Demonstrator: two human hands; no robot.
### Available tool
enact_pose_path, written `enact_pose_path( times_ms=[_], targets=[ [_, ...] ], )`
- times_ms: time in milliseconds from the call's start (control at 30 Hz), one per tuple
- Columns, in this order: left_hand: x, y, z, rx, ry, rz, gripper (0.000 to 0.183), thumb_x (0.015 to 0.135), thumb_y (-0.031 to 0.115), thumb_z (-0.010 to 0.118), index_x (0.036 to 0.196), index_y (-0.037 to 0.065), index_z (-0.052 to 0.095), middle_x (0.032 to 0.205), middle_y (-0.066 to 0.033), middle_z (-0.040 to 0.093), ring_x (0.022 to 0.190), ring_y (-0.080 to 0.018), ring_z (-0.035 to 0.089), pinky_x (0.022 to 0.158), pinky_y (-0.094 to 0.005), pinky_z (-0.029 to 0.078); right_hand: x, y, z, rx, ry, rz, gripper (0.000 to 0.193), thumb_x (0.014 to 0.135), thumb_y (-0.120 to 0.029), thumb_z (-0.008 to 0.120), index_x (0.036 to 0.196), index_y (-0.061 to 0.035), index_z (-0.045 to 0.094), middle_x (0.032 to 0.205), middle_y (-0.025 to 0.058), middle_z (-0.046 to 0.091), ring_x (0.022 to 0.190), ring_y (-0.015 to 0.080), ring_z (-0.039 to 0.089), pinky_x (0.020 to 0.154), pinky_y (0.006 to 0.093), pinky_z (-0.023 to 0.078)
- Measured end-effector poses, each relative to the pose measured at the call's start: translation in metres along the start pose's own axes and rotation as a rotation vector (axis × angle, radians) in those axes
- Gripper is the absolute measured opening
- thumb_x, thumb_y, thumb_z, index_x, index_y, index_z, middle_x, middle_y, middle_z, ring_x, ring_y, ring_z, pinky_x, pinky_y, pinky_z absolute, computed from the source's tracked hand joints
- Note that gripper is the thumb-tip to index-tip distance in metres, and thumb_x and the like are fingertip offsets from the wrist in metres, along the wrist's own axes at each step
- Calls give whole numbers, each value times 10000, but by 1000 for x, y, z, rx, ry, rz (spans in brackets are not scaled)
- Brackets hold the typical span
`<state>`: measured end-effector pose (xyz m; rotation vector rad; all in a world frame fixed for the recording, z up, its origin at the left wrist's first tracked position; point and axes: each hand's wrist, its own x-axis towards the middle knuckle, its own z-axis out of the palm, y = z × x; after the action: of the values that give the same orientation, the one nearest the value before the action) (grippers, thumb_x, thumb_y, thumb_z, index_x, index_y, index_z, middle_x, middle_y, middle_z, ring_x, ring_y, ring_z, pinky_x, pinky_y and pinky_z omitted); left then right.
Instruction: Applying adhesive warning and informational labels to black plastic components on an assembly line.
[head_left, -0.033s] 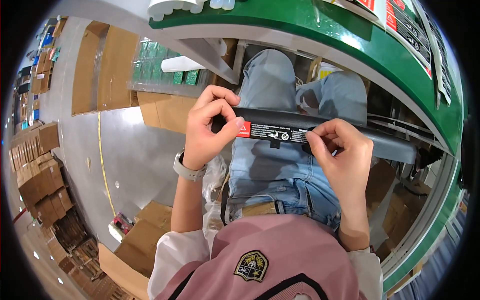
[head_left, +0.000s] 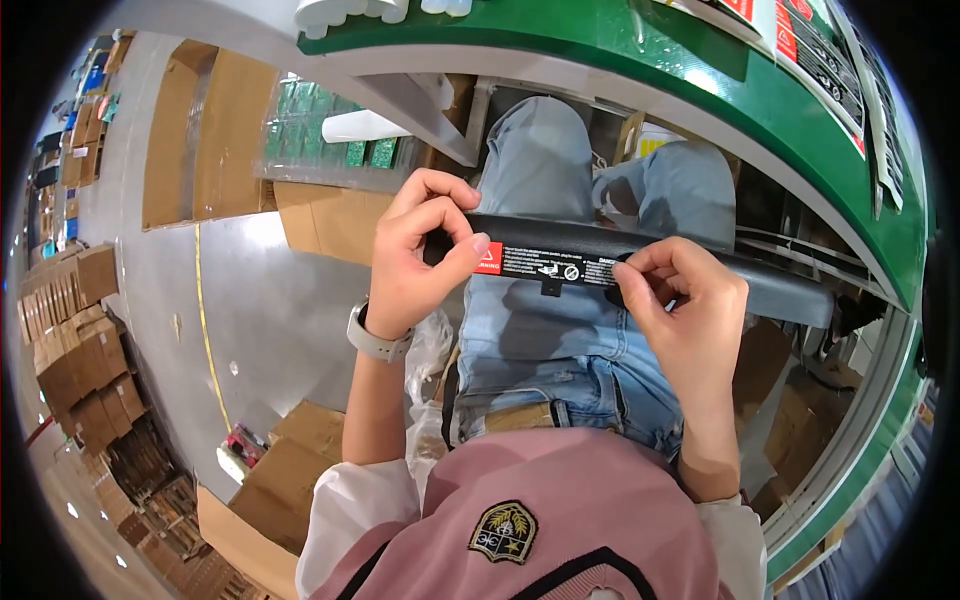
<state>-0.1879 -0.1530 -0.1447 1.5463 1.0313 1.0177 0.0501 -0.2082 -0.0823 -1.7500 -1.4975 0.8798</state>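
A black warning label (head_left: 540,264) with a red end and white print is stretched between my two hands. My left hand (head_left: 425,240) pinches its red end between thumb and forefinger. At the other end, my right hand (head_left: 685,300) pinches the label's edge with thumb and curled fingers. Behind the label a long black, bar-shaped housing (head_left: 560,230) lies across my lap, its right part (head_left: 780,292) reaching past my right hand. A small black tab (head_left: 551,288) shows under the label. Whether the label touches the housing I cannot tell.
A green-edged workbench (head_left: 640,62) curves above my knees, with printed label sheets (head_left: 820,75) on its right. Green circuit boards in a clear tray (head_left: 300,125) stand beyond my left hand. An open cardboard box (head_left: 285,470) is at my left, stacked cartons (head_left: 85,350) farther off.
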Motion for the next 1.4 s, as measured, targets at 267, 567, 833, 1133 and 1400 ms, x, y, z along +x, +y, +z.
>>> enact_pose_path(
  times_ms=[267,567,833,1133,1400],
  targets=[
    [-1,-5,-2,86,-2,43,162,698,25,694,652,13,539,992,-97,584,883,-188,594,740,-287,456,0,-2,4,0,-4,11,115,775,-5,754,770,14,641,695,67,637,553,108,611,500,223,475],
    [0,-9,-4,170,-18,135,245,665,31,721,622,25,479,984,-119,594,859,-200,592,752,-286,460,0,-2,6,8,-9,29,118,769,0,758,763,14,642,681,62,632,555,89,599,497,216,467],
    [-12,-28,-5,-94,73,-32,405,699,66,792,643,67,391,1009,-134,582,900,-172,542,794,-283,433,1,-3,3,53,-49,112,103,775,-5,751,771,17,650,674,54,636,550,77,589,494,213,459],
    [-16,-31,-1,-99,83,-29,398,720,57,776,679,76,381,1017,-129,585,898,-163,520,822,-274,410,1,0,4,-7,-40,42,106,774,-17,753,768,8,650,676,57,648,537,94,606,492,221,469],
    [-18,-30,-1,-105,113,-21,397,718,62,768,679,80,373,997,-126,584,878,-159,516,809,-270,414,3,-13,-7,-625,-78,-67,320,713,-182,836,665,-27,560,635,76,617,523,239,623,478,312,478]
  ],
)
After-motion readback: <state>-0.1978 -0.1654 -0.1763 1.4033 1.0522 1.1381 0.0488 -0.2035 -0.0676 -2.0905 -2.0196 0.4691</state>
